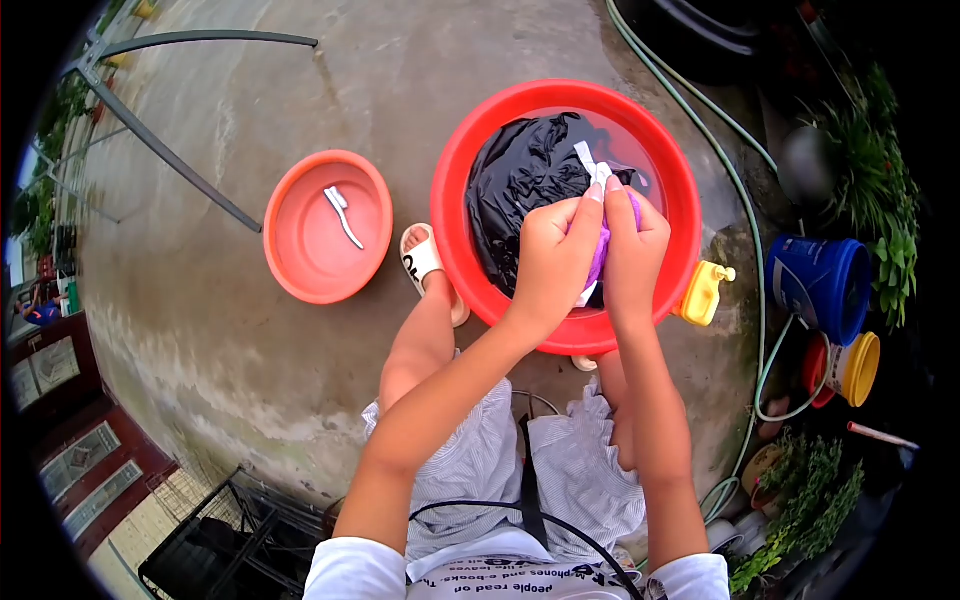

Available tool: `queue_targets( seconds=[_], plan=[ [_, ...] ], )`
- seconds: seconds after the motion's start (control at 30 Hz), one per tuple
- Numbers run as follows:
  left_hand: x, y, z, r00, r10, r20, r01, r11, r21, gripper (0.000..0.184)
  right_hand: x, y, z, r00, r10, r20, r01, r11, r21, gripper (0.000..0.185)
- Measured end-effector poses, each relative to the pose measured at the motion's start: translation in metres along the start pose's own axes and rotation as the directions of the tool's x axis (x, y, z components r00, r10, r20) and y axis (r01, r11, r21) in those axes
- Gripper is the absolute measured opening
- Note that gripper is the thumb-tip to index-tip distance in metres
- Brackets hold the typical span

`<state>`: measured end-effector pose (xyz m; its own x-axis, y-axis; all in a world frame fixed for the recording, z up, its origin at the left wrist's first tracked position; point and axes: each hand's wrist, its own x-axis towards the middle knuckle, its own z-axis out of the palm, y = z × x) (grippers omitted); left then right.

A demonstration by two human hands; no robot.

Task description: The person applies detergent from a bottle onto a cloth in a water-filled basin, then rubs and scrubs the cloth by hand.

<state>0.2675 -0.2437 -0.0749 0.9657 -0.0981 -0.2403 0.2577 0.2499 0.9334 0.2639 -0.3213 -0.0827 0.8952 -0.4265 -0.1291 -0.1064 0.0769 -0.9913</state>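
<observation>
Both of my hands are over a large red basin (447,200), close together with thumbs side by side. My left hand (552,250) and my right hand (637,250) are closed on a purple and white cloth (601,252). A white strip of it sticks up past my thumbs, and purple fabric hangs between my palms. What kind of garment it is, I cannot tell. In the basin, black fabric (520,165) lies bunched in water, filling mostly the left and middle. My fingers are partly hidden behind the thumbs and cloth.
Left of my foot stands a smaller pink basin (290,240) holding a white brush (343,215). A yellow bottle (707,293) is against the red basin's right side. Further right are a green hose (745,190), a blue bucket (820,285), a yellow bucket (862,368) and plants.
</observation>
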Motion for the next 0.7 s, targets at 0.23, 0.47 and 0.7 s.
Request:
queue_targets(
  seconds=[0.23, 0.47, 0.7],
  plan=[
    [0.025, 0.014, -0.02, 0.948, -0.271, -0.166, 0.239, 0.953, -0.185, 0.04, -0.033, 0.001, 0.013, 0.812, -0.472, 0.343, 0.568, 0.776, -0.276, 0.032],
    [-0.009, -0.005, 0.007, 0.999, -0.027, 0.038, 0.028, 0.999, -0.031, 0.037, 0.012, 0.004, -0.008, 1.0, -0.009, 0.0, 0.009, 0.999, 0.037, 0.036],
    [0.024, 0.004, -0.023, 0.979, -0.183, -0.091, 0.162, 0.967, -0.198, 0.035, -0.03, -0.009, 0.006, 0.909, -0.312, 0.277, 0.383, 0.887, -0.256, 0.034]
  ],
)
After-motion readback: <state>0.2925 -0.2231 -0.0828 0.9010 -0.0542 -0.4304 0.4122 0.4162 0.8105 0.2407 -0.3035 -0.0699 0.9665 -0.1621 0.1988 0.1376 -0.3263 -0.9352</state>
